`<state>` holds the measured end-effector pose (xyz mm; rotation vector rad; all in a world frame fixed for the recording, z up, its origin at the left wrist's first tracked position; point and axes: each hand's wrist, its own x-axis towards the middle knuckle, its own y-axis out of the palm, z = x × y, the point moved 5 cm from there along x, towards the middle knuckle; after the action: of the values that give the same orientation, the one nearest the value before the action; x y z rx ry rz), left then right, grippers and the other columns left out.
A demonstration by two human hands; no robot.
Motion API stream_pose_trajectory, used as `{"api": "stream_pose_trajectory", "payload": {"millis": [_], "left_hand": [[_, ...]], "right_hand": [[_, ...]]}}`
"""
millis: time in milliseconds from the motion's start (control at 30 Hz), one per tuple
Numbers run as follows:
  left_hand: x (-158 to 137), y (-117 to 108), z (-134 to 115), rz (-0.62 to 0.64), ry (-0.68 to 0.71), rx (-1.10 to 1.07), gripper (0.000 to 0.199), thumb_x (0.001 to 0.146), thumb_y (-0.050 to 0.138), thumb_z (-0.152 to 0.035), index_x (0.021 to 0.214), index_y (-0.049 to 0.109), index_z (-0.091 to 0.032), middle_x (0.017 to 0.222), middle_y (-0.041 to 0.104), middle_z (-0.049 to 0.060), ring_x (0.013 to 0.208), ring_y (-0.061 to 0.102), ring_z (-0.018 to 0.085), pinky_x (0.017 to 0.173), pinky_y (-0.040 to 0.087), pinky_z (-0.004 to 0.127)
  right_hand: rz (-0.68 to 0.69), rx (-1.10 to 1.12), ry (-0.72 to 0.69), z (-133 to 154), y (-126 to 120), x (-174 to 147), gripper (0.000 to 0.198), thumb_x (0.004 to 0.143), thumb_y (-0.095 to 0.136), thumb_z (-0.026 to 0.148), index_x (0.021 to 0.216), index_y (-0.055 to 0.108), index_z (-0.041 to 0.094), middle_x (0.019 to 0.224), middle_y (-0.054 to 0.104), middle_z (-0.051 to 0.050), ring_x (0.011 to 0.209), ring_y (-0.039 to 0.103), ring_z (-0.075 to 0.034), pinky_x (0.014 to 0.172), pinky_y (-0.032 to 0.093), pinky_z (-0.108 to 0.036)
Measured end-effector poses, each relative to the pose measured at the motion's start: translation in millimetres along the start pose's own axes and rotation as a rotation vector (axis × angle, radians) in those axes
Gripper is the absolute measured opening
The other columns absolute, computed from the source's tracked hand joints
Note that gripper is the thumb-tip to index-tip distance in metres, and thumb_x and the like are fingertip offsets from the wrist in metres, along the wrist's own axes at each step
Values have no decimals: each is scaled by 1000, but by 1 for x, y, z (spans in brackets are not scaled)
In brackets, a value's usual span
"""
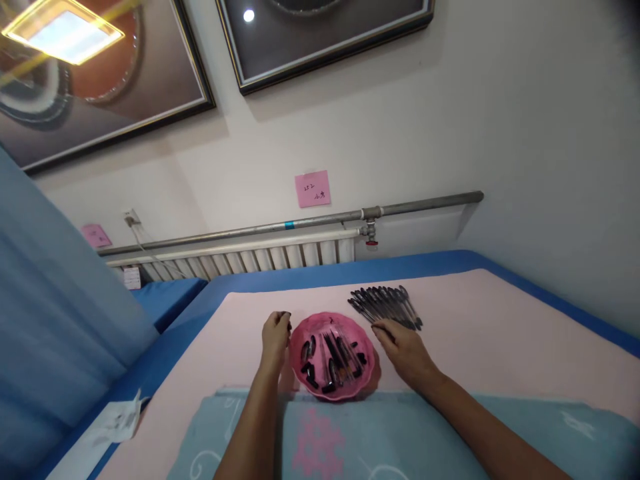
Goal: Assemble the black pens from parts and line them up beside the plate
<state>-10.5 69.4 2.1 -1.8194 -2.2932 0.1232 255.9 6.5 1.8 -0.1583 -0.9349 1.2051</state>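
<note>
Pens (pixel 386 305) in loose row, right hand (pixel 404 348) flat, open, fingertips touching them; a nudge could scatter them. Left hand (pixel 275 335) curled, apparently empty, beside pink dish (pixel 367 377); may tip it.

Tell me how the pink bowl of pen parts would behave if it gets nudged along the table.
The pink bowl looks like thin plastic, so probably light and apt to slide on the smooth pink cover. It is wide and shallow, so tipping seems unlikely. The loose black parts inside would likely rattle and shift. The left hand sits by its rim, the right hand beside the pens.
</note>
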Motion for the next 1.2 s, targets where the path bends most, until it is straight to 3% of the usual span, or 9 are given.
{"api": "stream_pose_trajectory", "payload": {"millis": [133, 433, 500, 600, 767, 833, 900, 1000, 1200], "left_hand": [[-8, 8, -4, 20, 154, 203, 14, 73, 49, -29, 74, 60, -19, 73, 59, 2, 72, 54, 16, 66, 43, 28], [-22, 17, 2, 140, 328, 599, 18, 71, 54, -19, 81, 68, -18, 105, 58, 11, 101, 48, 26, 91, 35, 41], [-23, 24, 4, 192, 364, 734, 20, 74, 53, -21, 85, 68, -17, 111, 56, 12, 104, 47, 27, 92, 35, 41], [-26, 32, 5, 288, 369, 885, 17, 76, 53, -23, 80, 68, -16, 102, 59, 12, 97, 51, 25, 87, 39, 38], [-36, 33, -15, 161, 463, 946, 18, 78, 53, -21, 89, 66, -18, 116, 56, 11, 107, 47, 26, 89, 36, 39], [-43, 38, -23, 190, 482, 959, 18, 79, 51, -19, 89, 66, -21, 106, 60, 8, 100, 50, 24, 85, 37, 38], [-49, 46, -25, 274, 477, 987, 17, 79, 50, -19, 86, 66, -22, 94, 63, 6, 91, 52, 23, 81, 37, 37], [-56, 58, -23, 358, 456, 1055, 18, 81, 49, -24, 85, 66, -22, 92, 65, 6, 91, 53, 24, 81, 37, 38], [-56, 70, -18, 363, 381, 1200, 34, 82, 46, -39, 91, 69, -16, 97, 65, 13, 94, 54, 30, 84, 35, 44]], "right_hand": [[5, 2, 17, -3, 1, 2, 24, 83, 39, 30, 78, 61, 20, 77, 68, -5, 71, 62, -19, 67, 47, -30], [59, 33, 43, -6, 12, 13, 23, 83, 42, 29, 79, 62, 20, 78, 69, -4, 74, 63, -18, 69, 47, -29], [56, 37, 53, -9, 12, 14, 22, 83, 42, 29, 79, 62, 20, 79, 69, -4, 75, 63, -18, 70, 47, -29], [52, 34, 63, -9, 12, 13, 22, 83, 42, 30, 81, 62, 20, 80, 69, -4, 75, 63, -18, 70, 47, -28], [50, -28, 71, 1, 9, 19, 24, 84, 39, 30, 80, 60, 20, 80, 68, -4, 74, 63, -18, 67, 47, -27], [90, -64, 54, 8, 12, 27, 25, 84, 37, 28, 79, 61, 20, 79, 69, -4, 74, 63, -17, 67, 46, -27], [151, -94, 28, 15, 21, 37, 24, 83, 39, 25, 77, 62, 20, 78, 69, -3, 73, 63, -16, 66, 45, -26], [227, -155, 4, 22, 37, 50, 23, 82, 41, 21, 76, 63, 20, 78, 69, -3, 73, 62, -16, 66, 43, -25], [317, -314, 7, 27, 50, 54, 25, 86, 38, 20, 84, 63, 17, 85, 68, -6, 80, 60, -16, 70, 40, -24]]}}
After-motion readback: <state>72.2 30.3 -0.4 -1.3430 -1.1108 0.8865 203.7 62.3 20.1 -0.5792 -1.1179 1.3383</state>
